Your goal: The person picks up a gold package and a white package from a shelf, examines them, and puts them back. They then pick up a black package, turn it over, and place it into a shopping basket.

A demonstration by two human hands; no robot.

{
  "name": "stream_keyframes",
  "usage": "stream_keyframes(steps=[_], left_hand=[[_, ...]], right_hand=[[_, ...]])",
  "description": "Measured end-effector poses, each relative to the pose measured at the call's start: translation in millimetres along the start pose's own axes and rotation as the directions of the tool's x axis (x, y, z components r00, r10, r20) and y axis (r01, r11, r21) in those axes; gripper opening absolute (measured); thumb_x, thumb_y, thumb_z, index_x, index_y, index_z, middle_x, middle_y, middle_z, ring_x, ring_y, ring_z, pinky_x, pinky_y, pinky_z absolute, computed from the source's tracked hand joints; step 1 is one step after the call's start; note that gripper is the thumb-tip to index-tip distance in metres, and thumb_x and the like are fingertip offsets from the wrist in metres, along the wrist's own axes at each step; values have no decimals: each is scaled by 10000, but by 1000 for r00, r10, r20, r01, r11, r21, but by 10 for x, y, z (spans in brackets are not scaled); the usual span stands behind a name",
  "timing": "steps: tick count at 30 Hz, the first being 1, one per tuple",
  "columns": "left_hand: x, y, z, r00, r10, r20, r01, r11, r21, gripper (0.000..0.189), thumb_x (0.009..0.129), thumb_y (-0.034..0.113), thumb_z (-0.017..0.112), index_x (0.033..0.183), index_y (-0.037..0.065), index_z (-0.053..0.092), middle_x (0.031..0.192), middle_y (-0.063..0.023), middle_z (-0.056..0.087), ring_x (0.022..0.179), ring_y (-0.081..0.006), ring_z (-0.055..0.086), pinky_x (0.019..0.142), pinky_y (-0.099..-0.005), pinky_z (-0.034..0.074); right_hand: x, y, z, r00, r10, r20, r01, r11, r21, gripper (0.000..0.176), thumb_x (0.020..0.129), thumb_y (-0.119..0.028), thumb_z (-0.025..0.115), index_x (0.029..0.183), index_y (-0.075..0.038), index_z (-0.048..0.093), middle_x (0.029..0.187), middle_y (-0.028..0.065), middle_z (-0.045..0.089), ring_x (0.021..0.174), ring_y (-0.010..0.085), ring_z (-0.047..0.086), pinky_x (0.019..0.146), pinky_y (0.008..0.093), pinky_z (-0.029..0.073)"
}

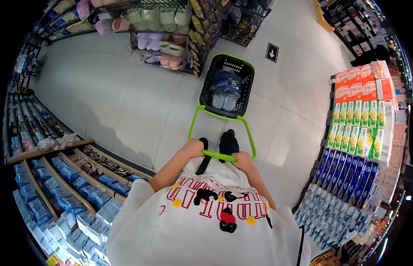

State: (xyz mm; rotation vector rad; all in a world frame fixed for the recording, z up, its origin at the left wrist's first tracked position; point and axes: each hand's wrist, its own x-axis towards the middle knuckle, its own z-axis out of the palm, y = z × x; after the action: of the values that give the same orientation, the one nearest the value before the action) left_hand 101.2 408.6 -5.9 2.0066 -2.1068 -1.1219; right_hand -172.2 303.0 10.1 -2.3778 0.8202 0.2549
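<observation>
A black shopping basket [205,95] with a lime-green rim stands on the floor in front of my feet. Its long green handle [219,156] reaches back toward my waist. My left hand [193,148] grips one end of the handle's crossbar, and my right hand [243,160] is closed around the other end. Inside the basket lie a dark blue plastic-wrapped item [226,82] and a pair of grey slippers [224,101] in clear wrapping.
Bagged slippers hang on a rack [171,53] beyond the basket to the left. Blue packs fill a shelf [77,186] at my left. Tissue packs are stacked on a display [355,128] at my right. A floor arrow sign [271,53] lies ahead on the tiles.
</observation>
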Motion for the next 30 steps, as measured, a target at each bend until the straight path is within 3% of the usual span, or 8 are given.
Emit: stream_keyframes(steps=[3,11,13,18,21,25,27,30], left_hand=[[-43,-40,-10,1000,-10,-6,9,999,-49,253,642,310,695,672,59,691,711,-169,654,704,-358,640,651,-450,512],[-16,-243,47,1000,-2,14,3,994,-112,271,655,355,700,693,87,703,743,-175,663,718,-366,642,659,-454,511],[154,-200,-26,995,-69,67,71,997,-27,293,667,384,688,701,94,709,750,-167,669,719,-357,647,663,-443,516],[499,-315,-156,989,-62,132,60,998,18,299,676,381,670,702,85,710,752,-159,674,727,-348,653,677,-438,520],[797,-386,-360,987,-101,124,95,994,60,262,670,343,660,698,88,710,750,-154,674,730,-348,653,687,-447,518],[1202,-542,-571,998,-52,42,46,989,138,214,654,291,650,697,90,708,729,-144,668,725,-346,647,702,-458,509],[1450,-620,-732,998,-69,9,67,986,156,209,654,284,650,694,87,704,723,-141,664,726,-344,643,713,-456,505],[1808,-687,-948,994,-90,-67,100,983,154,196,655,269,651,688,81,694,716,-137,658,734,-339,635,742,-452,495]], right_hand=[[26,-37,42,999,-43,-5,43,999,6,222,724,-308,619,772,-94,661,703,181,625,710,377,618,644,487,488],[252,-125,-21,983,107,147,-103,994,-31,255,772,-325,577,794,-87,664,765,183,648,781,376,625,694,493,491],[247,-24,29,985,102,142,-103,995,3,261,778,-330,573,811,-89,669,775,182,651,789,375,625,700,491,491],[547,246,-93,978,68,198,-86,993,84,272,807,-330,554,862,-94,676,814,170,661,808,374,626,710,483,492],[847,479,-183,990,-7,142,-22,978,206,266,817,-319,542,858,-94,676,811,162,662,800,373,627,708,485,492],[1305,725,-510,991,-28,134,19,997,71,260,821,-312,533,824,-87,662,788,175,649,793,366,627,685,490,487],[1540,852,-662,993,-29,117,21,997,74,226,799,-299,583,835,-86,650,796,171,648,797,359,626,683,485,487],[1836,1058,-812,995,-76,-65,78,996,42,252,725,-277,702,883,-90,642,808,147,649,802,345,626,705,467,493]])
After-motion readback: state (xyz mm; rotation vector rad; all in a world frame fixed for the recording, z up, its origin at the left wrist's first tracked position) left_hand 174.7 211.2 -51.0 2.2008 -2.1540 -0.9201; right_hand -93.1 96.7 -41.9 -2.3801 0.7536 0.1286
